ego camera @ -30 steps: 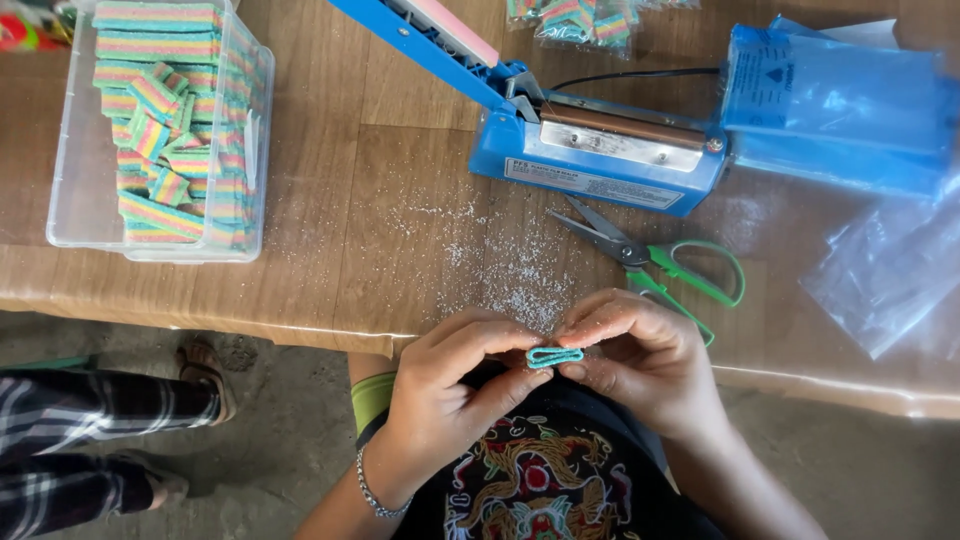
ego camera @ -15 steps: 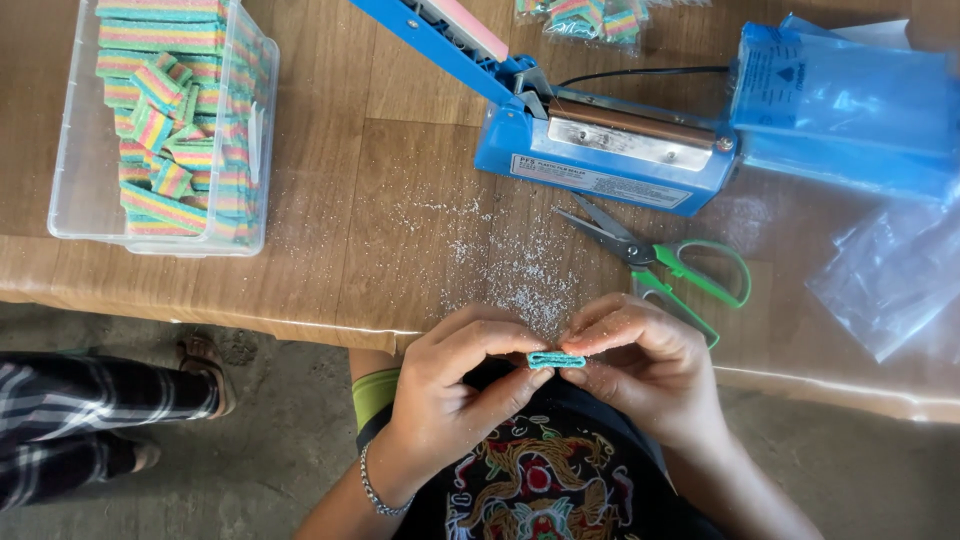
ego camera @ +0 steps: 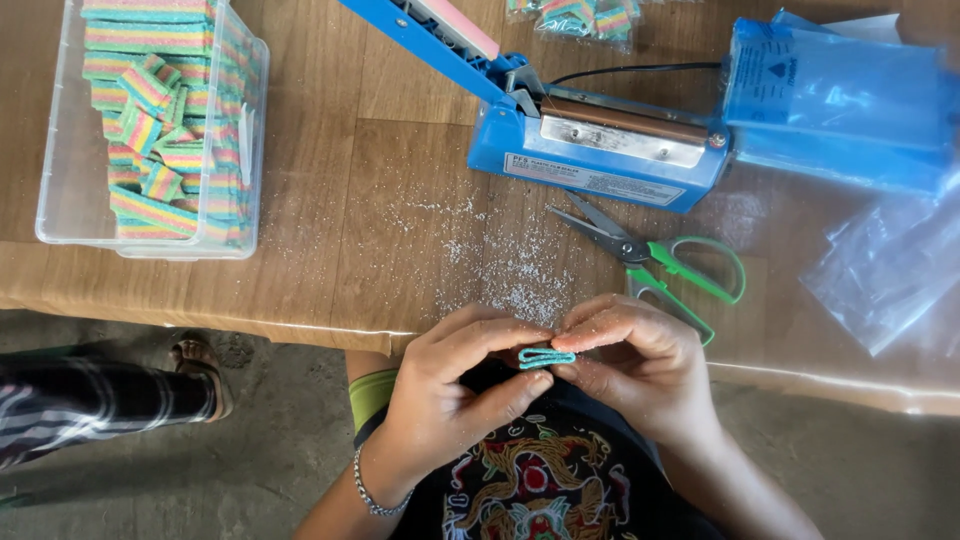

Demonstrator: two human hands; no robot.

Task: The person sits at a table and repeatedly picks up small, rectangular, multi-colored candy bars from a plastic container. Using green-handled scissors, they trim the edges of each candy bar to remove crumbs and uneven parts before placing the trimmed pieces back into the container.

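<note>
Compared with half a second before, little had changed: both hands stayed together at the counter [ego camera: 330, 230] edge, and the folded teal candy strip [ego camera: 546, 357] kept its place between them. The left hand [ego camera: 455, 400] curled around it, thumb and forefinger pinching its left end; the right hand [ego camera: 635, 365] pinched the other end, fingers pressed close. Green-handled scissors [ego camera: 665, 262] lay just beyond, near the blue heat sealer [ego camera: 590, 150], amid scattered sugar grains [ego camera: 500, 275].

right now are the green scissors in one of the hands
No, the green scissors lie on the table, while both hands pinch a small folded candy strip.
</note>
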